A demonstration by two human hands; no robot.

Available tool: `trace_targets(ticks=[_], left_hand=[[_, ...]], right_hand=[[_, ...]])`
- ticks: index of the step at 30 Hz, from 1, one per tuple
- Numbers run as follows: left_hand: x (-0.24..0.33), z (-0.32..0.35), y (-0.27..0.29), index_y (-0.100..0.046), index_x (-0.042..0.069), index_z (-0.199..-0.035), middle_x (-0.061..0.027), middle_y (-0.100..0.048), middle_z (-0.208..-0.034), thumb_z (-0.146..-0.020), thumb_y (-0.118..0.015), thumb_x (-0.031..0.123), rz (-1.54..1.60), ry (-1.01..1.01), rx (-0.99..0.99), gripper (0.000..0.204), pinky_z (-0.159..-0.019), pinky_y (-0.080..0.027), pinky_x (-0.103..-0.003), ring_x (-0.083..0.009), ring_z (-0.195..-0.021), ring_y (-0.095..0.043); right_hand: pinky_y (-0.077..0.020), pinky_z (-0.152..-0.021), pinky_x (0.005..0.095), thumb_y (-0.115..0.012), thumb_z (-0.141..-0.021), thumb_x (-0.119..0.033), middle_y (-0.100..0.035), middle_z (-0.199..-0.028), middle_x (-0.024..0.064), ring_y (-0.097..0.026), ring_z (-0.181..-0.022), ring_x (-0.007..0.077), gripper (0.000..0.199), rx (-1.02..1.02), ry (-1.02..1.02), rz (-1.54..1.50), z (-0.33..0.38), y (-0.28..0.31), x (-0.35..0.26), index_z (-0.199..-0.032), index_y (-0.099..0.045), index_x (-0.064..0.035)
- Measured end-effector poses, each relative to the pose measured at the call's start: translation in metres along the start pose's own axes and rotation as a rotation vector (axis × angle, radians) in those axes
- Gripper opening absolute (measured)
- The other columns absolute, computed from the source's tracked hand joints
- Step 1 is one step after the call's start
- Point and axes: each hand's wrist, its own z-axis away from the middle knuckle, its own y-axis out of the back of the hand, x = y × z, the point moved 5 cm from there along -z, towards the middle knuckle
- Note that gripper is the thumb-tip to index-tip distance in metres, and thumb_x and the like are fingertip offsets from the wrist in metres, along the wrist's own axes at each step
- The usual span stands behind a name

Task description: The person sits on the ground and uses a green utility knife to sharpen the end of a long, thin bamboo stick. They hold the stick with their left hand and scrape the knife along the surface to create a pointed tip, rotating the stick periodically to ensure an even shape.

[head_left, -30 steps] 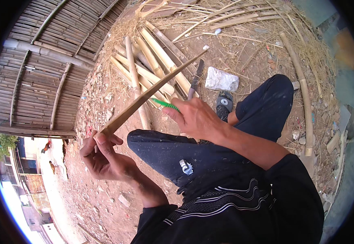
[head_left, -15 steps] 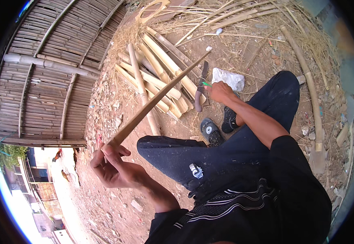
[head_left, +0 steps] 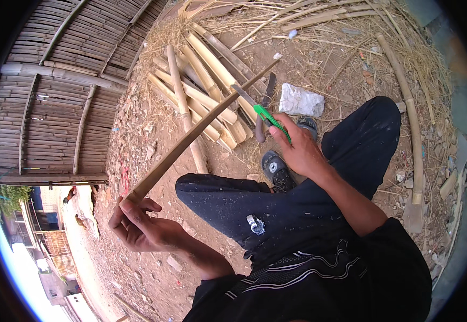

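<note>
My left hand [head_left: 145, 225] pinches the lower end of a long, thin bamboo strip [head_left: 182, 144], which slants up and away to the right. My right hand [head_left: 299, 146] is closed round the green handle of a utility knife [head_left: 270, 118]. Its blade points up and left, and its tip lies at the strip's edge in this view; whether it touches the bamboo I cannot tell. Behind the knife, a machete [head_left: 266, 104] with a dark blade and brown handle lies on the ground beside split bamboo pieces [head_left: 212, 80].
A white sack-like bundle [head_left: 300, 100] lies beyond my feet. To the right stretches a long bamboo pole [head_left: 405, 102]. Thin bamboo strips [head_left: 324, 17] and shavings cover the far ground. A woven bamboo wall [head_left: 56, 107] stands at the left, with two chickens [head_left: 70, 194] below it.
My right hand has turned and moved nearer, bringing the knife's green handle and blade into plain sight by the strip. The left hand, still pinching the strip, has shifted slightly down and left.
</note>
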Motion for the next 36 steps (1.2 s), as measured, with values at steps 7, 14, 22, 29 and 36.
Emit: trace_targets(ticks=[7,14,22,29,36], left_hand=[[0.022,0.009,-0.014,-0.051,0.0,-0.085,-0.0076,-0.05,-0.056,-0.09,-0.062,0.015,-0.044,0.005,0.034,0.018,-0.046,-0.03,-0.021,-0.0094,-0.045,-0.04],[0.022,0.008,-0.018,-0.05,0.001,-0.084,-0.0059,-0.049,-0.059,-0.089,-0.062,0.012,0.0,0.016,0.05,0.016,-0.046,-0.027,-0.021,-0.0082,-0.046,-0.038],[0.024,0.01,-0.018,-0.05,0.002,-0.084,-0.0062,-0.048,-0.058,-0.089,-0.062,0.012,0.0,0.012,0.06,0.017,-0.046,-0.025,-0.02,-0.0082,-0.045,-0.037],[0.017,0.007,-0.014,-0.049,0.002,-0.085,-0.0057,-0.046,-0.056,-0.089,-0.061,0.013,-0.002,0.007,0.046,0.018,-0.045,-0.022,-0.021,-0.0082,-0.043,-0.035],[0.019,0.011,-0.011,-0.049,0.001,-0.085,-0.0049,-0.046,-0.058,-0.089,-0.062,0.014,-0.023,-0.013,0.024,0.018,-0.044,-0.023,-0.019,-0.0073,-0.044,-0.035]], right_hand=[[-0.0451,-0.058,0.0452,-0.05,-0.095,-0.02,-0.057,-0.077,0.0236,-0.06,-0.067,0.037,0.033,-0.052,0.357,0.246,0.002,-0.03,-0.024,-0.124,-0.048,-0.0047],[-0.0415,-0.049,0.0479,-0.049,-0.095,-0.018,-0.051,-0.053,0.0206,-0.055,-0.05,0.0405,0.021,0.077,0.398,0.205,-0.011,-0.035,-0.041,-0.109,-0.049,-0.003],[-0.0413,-0.049,0.0454,-0.053,-0.094,-0.023,-0.051,-0.055,0.0198,-0.054,-0.05,0.0403,0.024,0.011,0.264,0.184,-0.003,-0.019,-0.046,-0.092,-0.049,0.0],[-0.0439,-0.049,0.0473,-0.053,-0.093,-0.021,-0.055,-0.061,0.0184,-0.058,-0.055,0.0391,0.021,-0.039,0.137,0.464,-0.019,-0.033,-0.018,-0.092,-0.046,-0.0015],[-0.0445,-0.05,0.0474,-0.05,-0.094,-0.018,-0.056,-0.059,0.0191,-0.06,-0.056,0.0393,0.016,-0.04,0.313,0.398,-0.007,-0.035,-0.026,-0.096,-0.048,-0.0025]])
